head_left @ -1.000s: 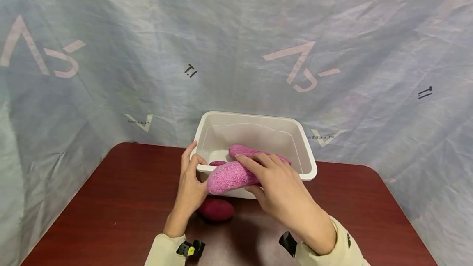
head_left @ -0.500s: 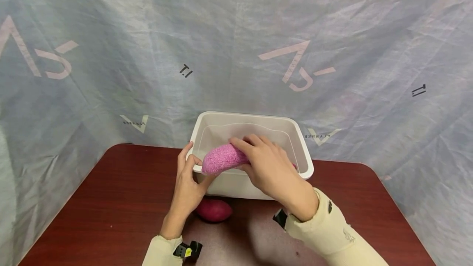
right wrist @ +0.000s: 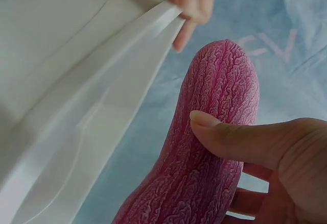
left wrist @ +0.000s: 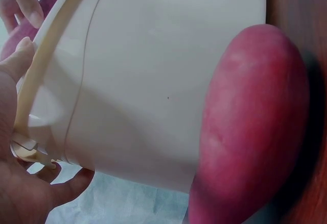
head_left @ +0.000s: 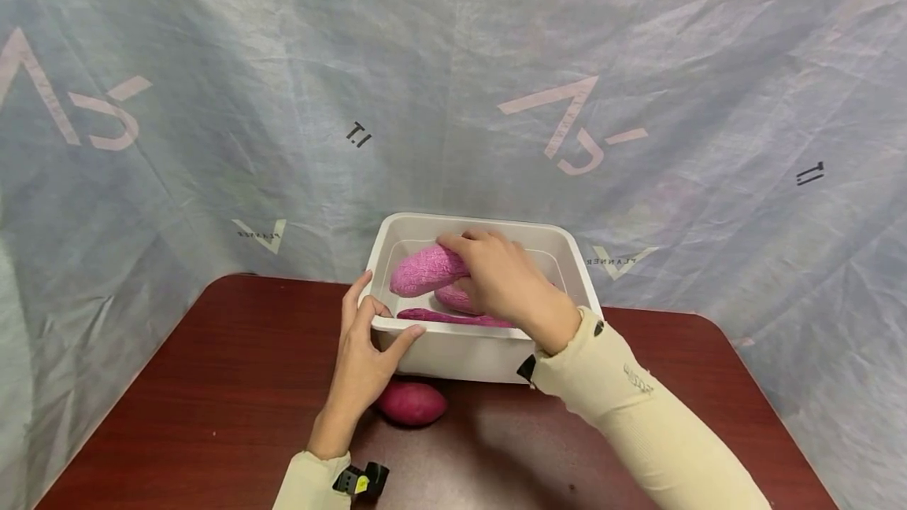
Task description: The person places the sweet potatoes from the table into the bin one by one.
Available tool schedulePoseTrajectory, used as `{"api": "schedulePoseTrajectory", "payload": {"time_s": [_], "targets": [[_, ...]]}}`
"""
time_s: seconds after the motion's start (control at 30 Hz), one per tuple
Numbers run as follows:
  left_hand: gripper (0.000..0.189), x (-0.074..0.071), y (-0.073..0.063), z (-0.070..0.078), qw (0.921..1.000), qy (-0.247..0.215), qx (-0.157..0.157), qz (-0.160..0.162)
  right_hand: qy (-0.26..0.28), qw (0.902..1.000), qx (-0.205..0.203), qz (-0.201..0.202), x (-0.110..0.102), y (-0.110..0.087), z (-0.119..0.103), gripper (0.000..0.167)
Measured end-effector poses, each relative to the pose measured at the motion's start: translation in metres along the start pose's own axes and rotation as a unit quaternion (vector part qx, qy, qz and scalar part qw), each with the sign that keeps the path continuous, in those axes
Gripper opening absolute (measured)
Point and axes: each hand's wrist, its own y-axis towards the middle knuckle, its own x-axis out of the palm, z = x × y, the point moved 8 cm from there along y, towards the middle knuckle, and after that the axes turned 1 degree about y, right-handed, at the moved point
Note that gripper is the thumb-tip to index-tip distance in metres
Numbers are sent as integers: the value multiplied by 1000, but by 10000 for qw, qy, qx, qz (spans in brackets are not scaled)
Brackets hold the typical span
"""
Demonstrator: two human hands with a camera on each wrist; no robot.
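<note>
My right hand [head_left: 503, 278] grips a long, wrinkled pink-purple vegetable [head_left: 425, 270] inside the white plastic tub [head_left: 460, 356], above its floor. In the right wrist view the thumb [right wrist: 225, 134] presses on the near side of that vegetable [right wrist: 219, 89], with fingers behind it. Beneath it in the tub lie another wrinkled purple vegetable [head_left: 457, 301] and a thin, darker one [head_left: 453, 318] along the front wall, both partly hidden. My left hand [head_left: 364, 360] grips the tub's front left corner, thumb on the front rim. A smooth reddish-purple sweet potato [head_left: 412, 404] rests on the table, before the tub.
The dark red wooden table [head_left: 234, 392] carries the tub near its back edge. Behind and at both sides hangs a grey printed cloth [head_left: 453, 101]. A black strap device [head_left: 361, 481] sits on the left wrist.
My right hand has carried the wrinkled vegetable from in front of the tub up over the rim and into it. The left hand stays on the corner; the sweet potato has not moved.
</note>
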Motion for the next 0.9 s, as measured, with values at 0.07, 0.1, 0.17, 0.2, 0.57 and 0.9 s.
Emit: {"api": "schedulePoseTrajectory", "payload": {"time_s": [0.07,0.1,0.17,0.2,0.57,0.9], "targets": [[44,0,0,0,10000,-3,-20,0,-28,9999,-15,-128,4,8,3,45],[44,0,0,0,10000,4,-27,1,-53,9998,-45,-199,6,11,4,44],[44,0,1,0,10000,5,-31,10,-95,9992,-143,-358,11,20,5,41],[44,0,1,0,10000,7,-30,19,-86,9987,-187,-474,14,25,5,42],[44,0,-1,0,10000,2,-70,19,-111,9795,-694,-1889,60,68,15,45],[43,-1,0,-1,10000,44,-24,-5,-68,9768,-303,-2118,73,77,19,56]]}}
